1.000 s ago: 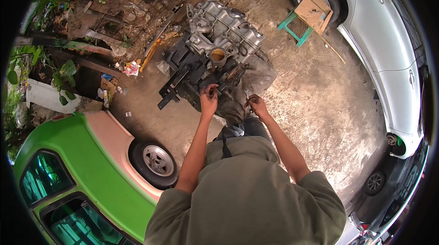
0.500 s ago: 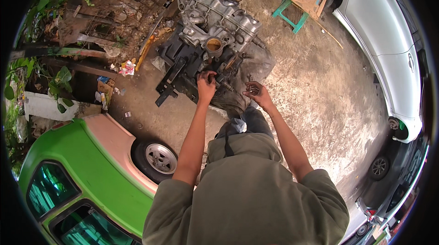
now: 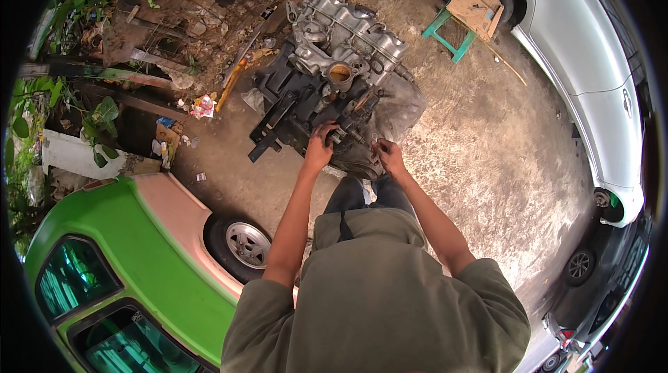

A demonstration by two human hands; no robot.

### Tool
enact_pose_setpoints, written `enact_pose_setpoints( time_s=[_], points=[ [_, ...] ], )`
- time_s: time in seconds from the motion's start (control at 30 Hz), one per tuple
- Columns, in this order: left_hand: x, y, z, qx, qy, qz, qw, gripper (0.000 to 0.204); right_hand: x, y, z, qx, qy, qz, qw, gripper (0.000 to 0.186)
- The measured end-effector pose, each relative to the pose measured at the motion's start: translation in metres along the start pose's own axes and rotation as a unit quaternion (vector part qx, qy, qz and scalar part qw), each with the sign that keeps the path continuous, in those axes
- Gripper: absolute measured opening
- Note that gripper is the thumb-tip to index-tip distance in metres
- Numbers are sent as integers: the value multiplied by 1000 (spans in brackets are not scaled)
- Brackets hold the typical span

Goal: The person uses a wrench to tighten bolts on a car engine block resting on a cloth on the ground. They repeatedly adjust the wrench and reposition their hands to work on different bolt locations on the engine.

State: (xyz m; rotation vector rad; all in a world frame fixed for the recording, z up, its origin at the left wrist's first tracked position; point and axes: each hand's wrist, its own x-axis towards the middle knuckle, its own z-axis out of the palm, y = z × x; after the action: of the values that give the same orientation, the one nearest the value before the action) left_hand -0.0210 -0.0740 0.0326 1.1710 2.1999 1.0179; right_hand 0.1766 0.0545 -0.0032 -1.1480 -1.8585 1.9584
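Observation:
A greasy car engine with a silver cast-metal top and dark lower parts stands on the ground in front of me. The round opening of its intake faces up. My left hand is at the engine's near side, its darkened fingers curled in beside a metal fitting; what they grip is too small to make out. A short way to the right, my right hand is closed in a pinch at the engine's near right edge. A small metallic piece seems to show at its fingertips, but its kind is unclear.
A green and pink car is close on my left, a silver car on the right. Beyond the engine to the right is a green stool with a cardboard piece on it. Litter and planks lie left.
My view has shifted slightly, so the engine appears farther right and lower. The left hand has moved along the engine's near side, and the right hand's fingers have drawn closer together.

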Motion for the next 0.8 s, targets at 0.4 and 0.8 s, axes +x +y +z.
enact_pose_setpoints(
  time_s=[0.4,0.8],
  points=[
    [31,-25,-42,-24,-236,61,970,52,-6,-10,70,300,-6,143,943,52],
    [52,-27,-78,35,-423,131,896,76,-4,-27,123,421,187,108,881,40]
  ],
)
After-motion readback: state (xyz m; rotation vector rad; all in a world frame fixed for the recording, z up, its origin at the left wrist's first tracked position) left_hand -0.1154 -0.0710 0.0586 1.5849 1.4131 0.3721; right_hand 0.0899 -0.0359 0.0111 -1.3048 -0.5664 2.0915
